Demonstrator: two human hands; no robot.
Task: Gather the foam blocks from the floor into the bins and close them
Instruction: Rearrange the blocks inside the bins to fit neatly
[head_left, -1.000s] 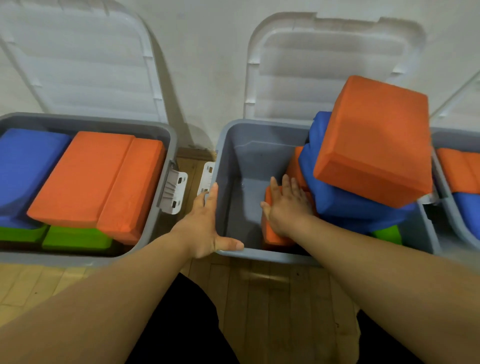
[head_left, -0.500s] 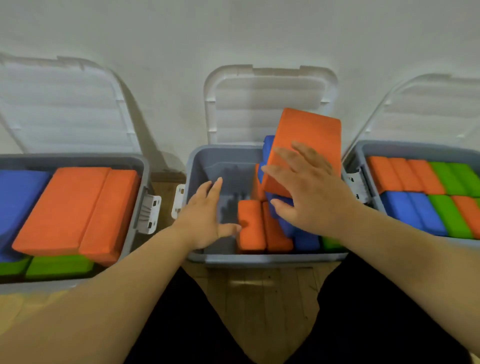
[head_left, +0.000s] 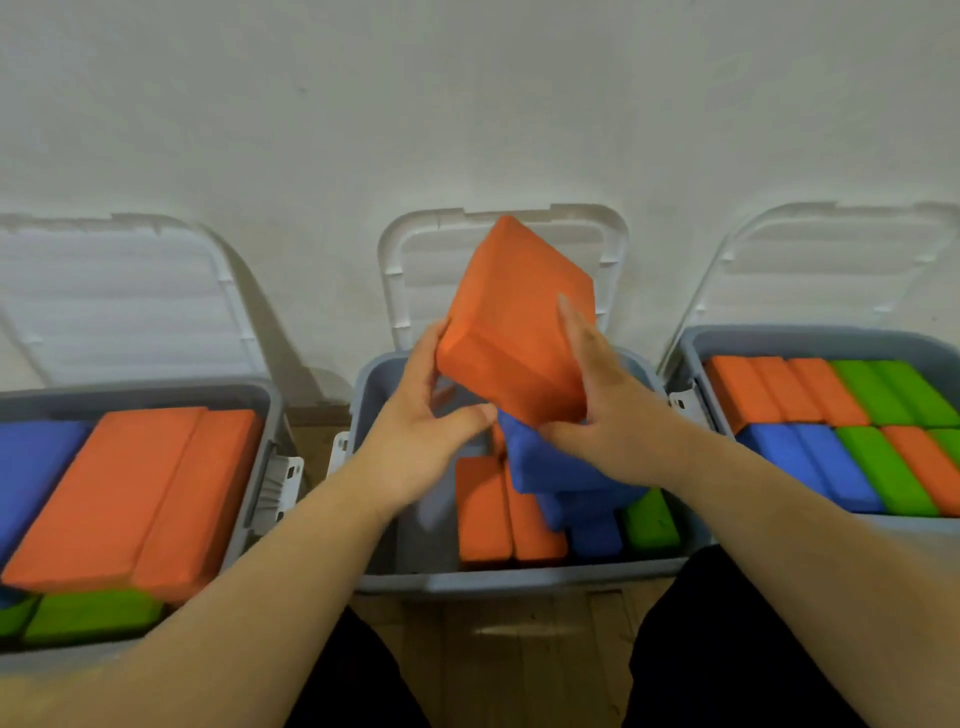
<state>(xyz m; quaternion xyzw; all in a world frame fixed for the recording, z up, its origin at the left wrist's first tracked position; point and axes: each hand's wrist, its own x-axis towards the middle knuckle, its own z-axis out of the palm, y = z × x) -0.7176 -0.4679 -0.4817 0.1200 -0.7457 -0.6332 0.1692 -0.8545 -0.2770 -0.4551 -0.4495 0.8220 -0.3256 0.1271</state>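
Both hands hold a large orange foam block (head_left: 514, 322) lifted above the middle grey bin (head_left: 519, 581). My left hand (head_left: 426, 415) grips its lower left corner, thumb under it. My right hand (head_left: 597, 400) clasps its right side, fingers up the face. Inside that bin lie two orange blocks (head_left: 506, 514), tilted blue blocks (head_left: 561, 467) and a green block (head_left: 649, 525). The bin's left part shows bare grey floor.
A left bin (head_left: 260, 415) holds blue, orange and green blocks; a right bin (head_left: 691, 348) is packed with orange, green and blue blocks. All three white lids (head_left: 415, 270) lean open against the wall. Wooden floor (head_left: 519, 649) lies between my dark-clad knees.
My right hand went from the bin's bottom up to the orange block, and my left hand left the bin's rim to join it. Together they raised the block off the blue pile.
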